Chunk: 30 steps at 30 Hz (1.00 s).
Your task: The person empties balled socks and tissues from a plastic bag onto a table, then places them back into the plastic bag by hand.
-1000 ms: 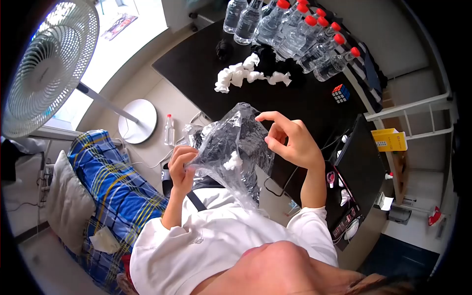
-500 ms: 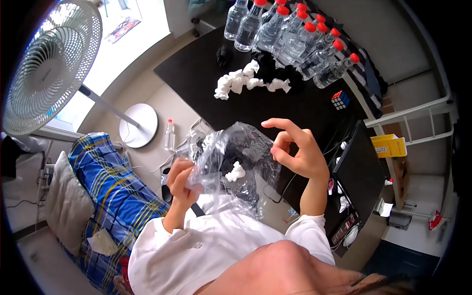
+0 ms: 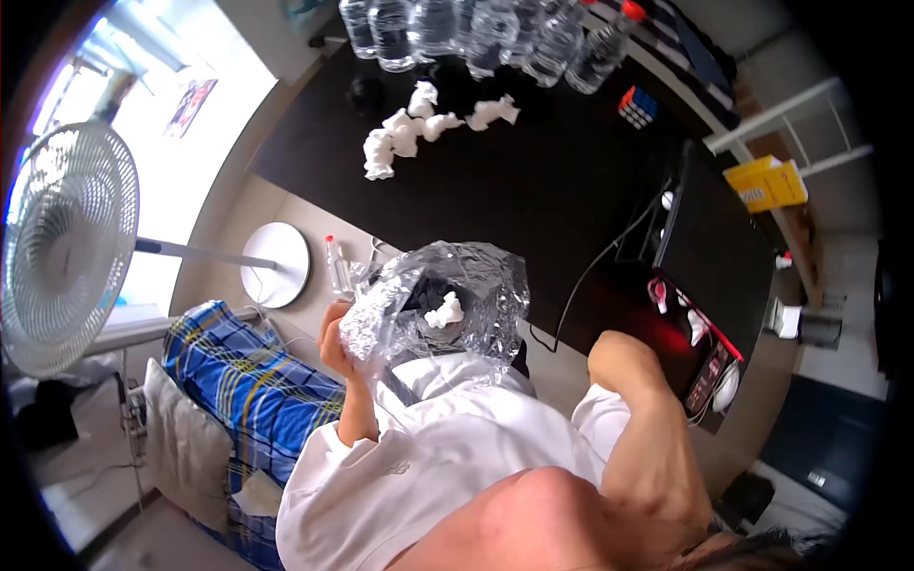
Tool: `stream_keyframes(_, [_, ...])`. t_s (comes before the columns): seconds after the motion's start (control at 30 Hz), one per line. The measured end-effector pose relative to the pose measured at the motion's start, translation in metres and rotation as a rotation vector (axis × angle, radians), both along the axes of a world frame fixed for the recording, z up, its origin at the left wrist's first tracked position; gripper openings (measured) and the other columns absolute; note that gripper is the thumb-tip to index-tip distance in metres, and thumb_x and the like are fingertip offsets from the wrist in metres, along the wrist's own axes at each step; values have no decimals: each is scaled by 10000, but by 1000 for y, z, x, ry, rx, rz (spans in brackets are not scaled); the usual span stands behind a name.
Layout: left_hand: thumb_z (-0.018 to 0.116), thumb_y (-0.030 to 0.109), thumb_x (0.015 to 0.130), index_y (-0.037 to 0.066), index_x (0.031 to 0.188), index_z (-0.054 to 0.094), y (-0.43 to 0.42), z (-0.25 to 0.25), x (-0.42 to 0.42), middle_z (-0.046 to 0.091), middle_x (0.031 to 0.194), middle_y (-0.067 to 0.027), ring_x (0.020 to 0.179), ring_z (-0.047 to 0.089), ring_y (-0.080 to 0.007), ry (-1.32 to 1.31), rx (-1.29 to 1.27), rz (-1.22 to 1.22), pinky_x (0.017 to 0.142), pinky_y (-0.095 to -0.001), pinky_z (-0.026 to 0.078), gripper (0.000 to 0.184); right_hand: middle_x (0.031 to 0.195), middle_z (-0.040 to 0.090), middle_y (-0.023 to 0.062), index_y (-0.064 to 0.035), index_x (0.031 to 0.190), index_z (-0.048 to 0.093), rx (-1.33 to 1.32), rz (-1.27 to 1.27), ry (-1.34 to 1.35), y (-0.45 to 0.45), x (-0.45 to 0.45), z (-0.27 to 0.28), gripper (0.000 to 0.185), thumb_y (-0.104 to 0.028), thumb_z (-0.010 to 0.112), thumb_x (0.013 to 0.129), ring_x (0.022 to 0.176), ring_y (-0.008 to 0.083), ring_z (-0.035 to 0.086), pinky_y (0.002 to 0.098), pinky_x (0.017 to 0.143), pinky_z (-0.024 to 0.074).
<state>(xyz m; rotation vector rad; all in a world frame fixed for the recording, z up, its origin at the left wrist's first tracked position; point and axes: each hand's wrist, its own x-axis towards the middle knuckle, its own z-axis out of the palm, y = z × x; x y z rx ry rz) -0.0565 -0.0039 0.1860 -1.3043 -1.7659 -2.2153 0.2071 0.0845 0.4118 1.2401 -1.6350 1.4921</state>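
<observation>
My left hand [image 3: 338, 341] grips the rim of a clear plastic bag [image 3: 500, 276], its fingers closed on the film. The bag's mouth gapes wide in front of my white shirt. Inside lie a crumpled white wad [image 3: 445, 310] and something black [image 3: 428, 293] that I cannot make out. My right hand [image 3: 659, 466] is raised close to my face at the lower right, off the bag. Its back shows, but the fingers are hidden. On the dark table [image 3: 314, 143], several crumpled white wads [image 3: 405, 133] lie beyond the bag.
Several clear bottles [image 3: 433, 29] line the table's far side, near a puzzle cube [image 3: 638, 107]. A laptop [image 3: 709, 247] stands at right with a cable. Another bottle [image 3: 338, 266] is on the floor by the fan base [image 3: 276, 266]. A plaid bed [image 3: 257, 371] is at left.
My right hand has left the bag's side and come back toward my face. The bag's mouth has spread wider in my left hand. The view has shifted, moving the bottles toward the top edge.
</observation>
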Motion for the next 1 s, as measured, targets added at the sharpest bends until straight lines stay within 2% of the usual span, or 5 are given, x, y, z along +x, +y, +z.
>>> stream_keyframes(0.33, [719, 108, 882, -108, 1004, 600, -27, -48, -1, 662, 1074, -196, 936, 640, -240, -247, -162, -95, 827, -350, 521, 275, 815, 629, 37, -104, 785, 661, -106, 75, 48, -3, 30, 4, 154, -141, 548, 883, 723, 191, 609, 331, 668, 469])
stream_keyframes(0.47, [729, 132, 878, -116, 1136, 634, -32, -77, -13, 694, 1103, -196, 971, 670, -243, -199, -84, -134, 871, -350, 524, 370, 817, 612, 12, -123, 923, 673, -31, -456, 252, -5, 16, 4, 101, -137, 579, 957, 569, 92, 561, 228, 427, 378])
stream_keyframes(0.6, [731, 144, 889, -86, 1178, 609, -44, -87, -20, 692, 1079, -198, 941, 661, -238, -200, -111, -119, 859, -367, 521, 389, 709, 576, 20, -124, 710, 601, 13, 10, 93, -26, 19, 22, 202, -95, 512, 889, 606, 143, 549, 325, 526, 402])
stream_keyframes(0.7, [727, 121, 901, 26, 1336, 519, -43, -92, -17, 660, 1118, -252, 925, 638, -264, 13, -81, -91, 822, -407, 528, 492, 801, 604, 9, -111, 886, 652, -230, -631, 125, -64, 18, 25, 125, -122, 552, 959, 566, 80, 549, 229, 426, 353])
stream_keyframes(1.0, [741, 156, 922, -1, 1388, 460, -46, -95, -26, 619, 1242, -279, 1015, 654, -320, 67, -81, -156, 901, -454, 535, 566, 682, 540, 41, -92, 684, 583, 16, 88, -72, 1, 5, 19, 219, -125, 521, 891, 571, 159, 521, 319, 501, 371])
